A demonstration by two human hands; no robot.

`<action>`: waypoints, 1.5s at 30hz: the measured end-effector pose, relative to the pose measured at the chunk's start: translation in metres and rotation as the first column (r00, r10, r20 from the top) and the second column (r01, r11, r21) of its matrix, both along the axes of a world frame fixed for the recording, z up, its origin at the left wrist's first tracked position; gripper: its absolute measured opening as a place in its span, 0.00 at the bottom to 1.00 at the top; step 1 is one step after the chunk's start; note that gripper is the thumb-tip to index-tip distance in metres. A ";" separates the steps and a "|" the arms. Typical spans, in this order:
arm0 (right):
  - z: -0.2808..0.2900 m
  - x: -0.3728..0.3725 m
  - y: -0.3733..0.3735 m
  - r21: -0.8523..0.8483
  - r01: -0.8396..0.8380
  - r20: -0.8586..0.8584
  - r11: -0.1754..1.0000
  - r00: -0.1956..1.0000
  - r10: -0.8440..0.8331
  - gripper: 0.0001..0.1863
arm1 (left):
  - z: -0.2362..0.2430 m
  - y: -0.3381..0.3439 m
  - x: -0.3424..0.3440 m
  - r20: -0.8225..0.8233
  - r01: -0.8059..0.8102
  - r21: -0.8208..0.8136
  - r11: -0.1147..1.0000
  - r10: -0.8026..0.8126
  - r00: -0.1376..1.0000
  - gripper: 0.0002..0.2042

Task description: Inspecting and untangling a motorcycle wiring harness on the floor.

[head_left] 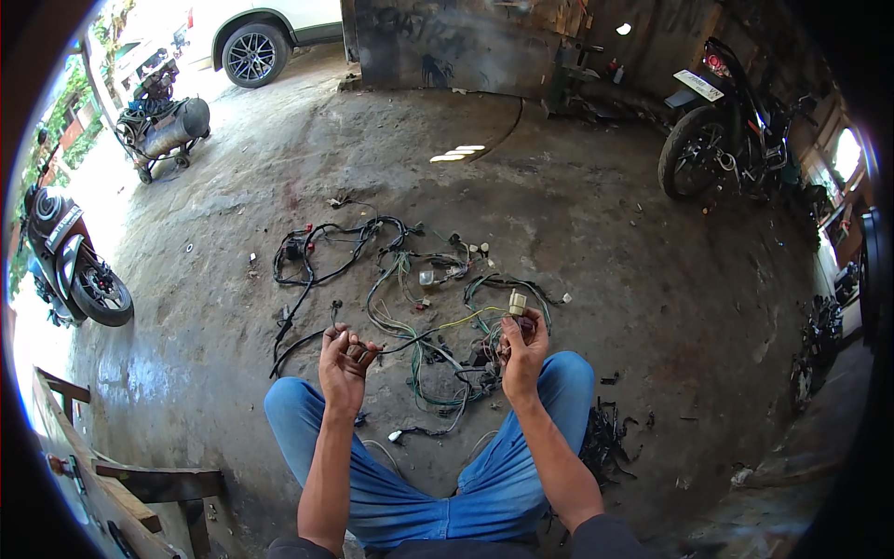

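Observation:
A tangled wiring harness [321, 277] of black-wrapped cable and green, yellow and white wires lies spread over the floor in front of me. Above my left knee, my left hand [345, 369] has its fingers curled round a black cable of it. From there the cable runs right, and a thin yellow wire [472, 317] carries on toward my other hand. Near my right knee, my right hand [524, 354] pinches a cream plastic connector [517, 303] that sticks up past the fingertips. Small plugs and a clear plastic piece [426, 278] sit among the wires between and beyond my hands.
Black scraps [607, 445] are heaped beside my right knee. A wooden bench [158, 483] stands at lower left. Motorcycles stand at the left [82, 261] and far right [698, 154]. An air compressor [172, 129] and a white car [279, 33] are at far left.

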State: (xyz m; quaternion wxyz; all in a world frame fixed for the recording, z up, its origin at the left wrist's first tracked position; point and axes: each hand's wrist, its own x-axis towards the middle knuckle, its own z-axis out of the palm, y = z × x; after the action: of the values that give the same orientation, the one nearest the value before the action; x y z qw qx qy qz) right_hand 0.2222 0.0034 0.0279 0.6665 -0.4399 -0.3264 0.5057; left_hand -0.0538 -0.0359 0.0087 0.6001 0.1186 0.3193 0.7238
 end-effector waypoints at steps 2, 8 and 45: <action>0.001 0.000 0.001 -0.002 0.064 -0.003 0.998 0.998 -0.064 0.11 | 0.009 0.000 0.008 -0.028 -0.015 0.011 1.000 0.015 0.999 0.14; 0.002 0.004 0.003 -0.038 0.103 -0.037 0.994 0.994 -0.105 0.12 | 0.006 0.000 0.006 -0.062 -0.045 0.051 0.998 0.048 0.997 0.20; 0.043 0.228 0.033 -0.053 0.407 0.239 0.912 0.892 -0.384 0.12 | -0.003 -0.009 -0.015 -0.168 -0.048 -0.085 0.995 0.033 0.985 0.19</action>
State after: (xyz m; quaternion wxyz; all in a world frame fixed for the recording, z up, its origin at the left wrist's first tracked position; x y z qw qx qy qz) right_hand 0.4504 0.0361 0.0706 0.6912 -0.5844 -0.2770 0.3225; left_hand -0.0693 -0.0451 0.0056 0.5611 0.1455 0.4024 0.7086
